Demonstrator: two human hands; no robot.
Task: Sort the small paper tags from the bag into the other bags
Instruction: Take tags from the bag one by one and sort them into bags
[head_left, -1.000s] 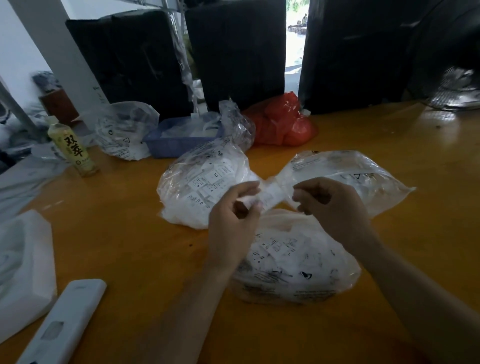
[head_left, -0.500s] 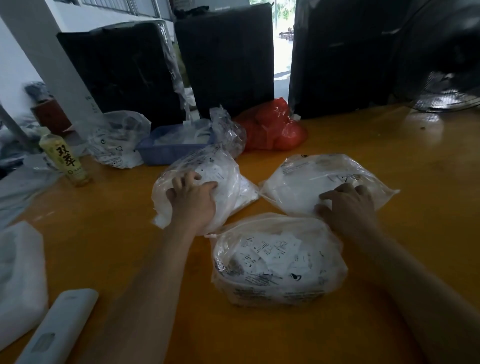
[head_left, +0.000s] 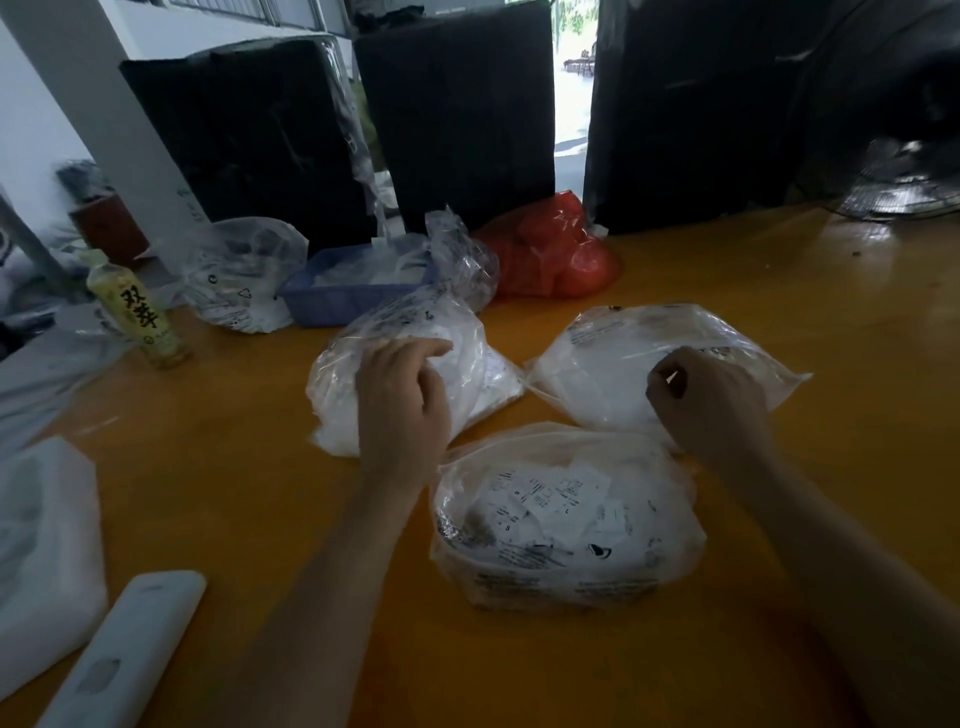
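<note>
Nearest to me, the white remote (head_left: 122, 657) lies at the bottom left, its lower end cut off by the frame edge, with a white foam piece (head_left: 44, 561) just left of it, also cropped. The near bag (head_left: 566, 519) of paper tags (head_left: 550, 501) sits on the orange surface (head_left: 234, 493) between my forearms; I can see print on the tags but cannot read it. Beyond the near bag and to its left, my left hand (head_left: 402, 400) rests on the left bag (head_left: 410, 374), fingers loosely curved over the plastic, and I cannot tell whether that grip pinches anything. Beyond the near bag and to its right, my right hand (head_left: 706, 400) lies over the right bag (head_left: 654, 364), fingers curled with a small white scrap showing between them; the hand hides whether it is a tag or bag film. Farther behind the left bag stand a blue tray (head_left: 337, 301), a red bag (head_left: 556, 254), another clear bag (head_left: 239, 280) and a yellow bottle (head_left: 137, 312). Dark wrapped blocks (head_left: 457, 114) wall off the back, daylight showing through a gap. A fan (head_left: 904, 192) is cropped at the right edge. Half a second ago both hands pressed flatter on their bags; now the right has curled up and the left has shifted nearer.
</note>
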